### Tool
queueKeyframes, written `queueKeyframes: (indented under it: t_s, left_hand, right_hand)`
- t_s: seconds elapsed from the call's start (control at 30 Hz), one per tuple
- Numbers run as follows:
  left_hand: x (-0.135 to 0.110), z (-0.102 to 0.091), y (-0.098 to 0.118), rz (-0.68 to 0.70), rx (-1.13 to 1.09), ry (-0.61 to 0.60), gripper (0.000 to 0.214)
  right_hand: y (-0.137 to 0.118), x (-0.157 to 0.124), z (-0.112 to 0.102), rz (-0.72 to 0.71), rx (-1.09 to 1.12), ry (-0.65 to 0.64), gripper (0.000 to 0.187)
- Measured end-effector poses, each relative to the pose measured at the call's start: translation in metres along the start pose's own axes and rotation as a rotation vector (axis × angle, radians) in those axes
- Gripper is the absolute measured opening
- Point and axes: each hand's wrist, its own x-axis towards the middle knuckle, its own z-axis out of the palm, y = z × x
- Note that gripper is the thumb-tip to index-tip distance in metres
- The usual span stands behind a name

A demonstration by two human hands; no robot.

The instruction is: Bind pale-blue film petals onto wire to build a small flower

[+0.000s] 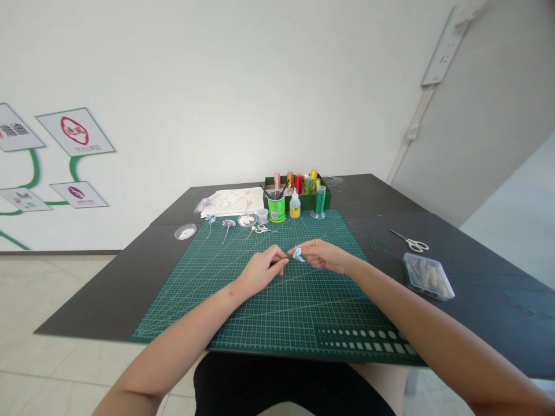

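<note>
Over the middle of the green cutting mat, a small light-blue thread flower lies between my two hands. My right hand is closed in a pinch on it, fingertips at the petals. My left hand pinches at the end of its thin stem, which is too fine to see clearly. Farther back on the mat lie a finished blue flower, a purple flower, a small yellow flower and white-handled scissors.
At the back stand a green can with brushes, a glue bottle, a green thread spool and a box of spools. Dishes of white pieces sit leftward. Larger scissors and a clear plastic case lie right.
</note>
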Motion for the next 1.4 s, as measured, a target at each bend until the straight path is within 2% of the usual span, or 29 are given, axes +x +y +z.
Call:
queueKeyframes:
  t_s: [0.27,0.37,0.43,0.5,0.67,0.73,0.8,0.9,1.0,1.1,1.17,1.4]
  left_hand:
    - [0.002,0.004,-0.002,0.000,-0.026,0.117,0.022]
    - [0.005,0.006,-0.007,-0.036,-0.133,0.151,0.025]
    - [0.008,0.006,-0.012,-0.075,-0.238,0.171,0.028]
    - [0.010,0.005,-0.017,-0.110,-0.340,0.183,0.031]
    - [0.015,0.002,-0.019,-0.188,-0.493,0.179,0.034]
    - [0.015,0.002,-0.019,-0.203,-0.503,0.175,0.034]
    - [0.015,0.002,-0.018,-0.199,-0.494,0.175,0.034]
    - [0.014,0.002,-0.020,-0.156,-0.421,0.185,0.032]
    - [0.011,0.002,-0.019,-0.085,-0.256,0.220,0.029]
    - [0.008,0.002,-0.017,-0.038,-0.120,0.248,0.026]
    - [0.007,0.002,-0.015,-0.033,-0.055,0.251,0.025]
    - [0.009,0.002,-0.022,-0.043,0.083,0.251,0.021]
  right_hand:
    - [-0.002,-0.001,0.005,-0.014,0.021,0.040,0.030]
    - [0.003,0.004,0.004,-0.104,0.145,0.084,0.028]
    - [0.007,0.008,0.001,-0.189,0.240,0.172,0.028]
    - [0.011,0.013,-0.004,-0.227,0.243,0.290,0.028]
    - [0.014,0.016,-0.005,-0.305,-0.033,0.691,0.022]
    - [0.012,0.014,0.001,-0.345,-0.067,0.760,0.018]
    - [0.009,0.012,0.010,-0.371,-0.040,0.710,0.019]
    - [0.007,0.009,0.025,-0.339,0.127,0.443,0.025]
    - [0.006,0.006,0.040,-0.231,0.359,0.156,0.029]
    - [0.005,0.002,0.051,-0.149,0.422,0.018,0.033]
    - [0.005,0.000,0.054,-0.117,0.369,0.031,0.036]
    - [0.011,0.006,0.047,-0.132,0.066,0.299,0.028]
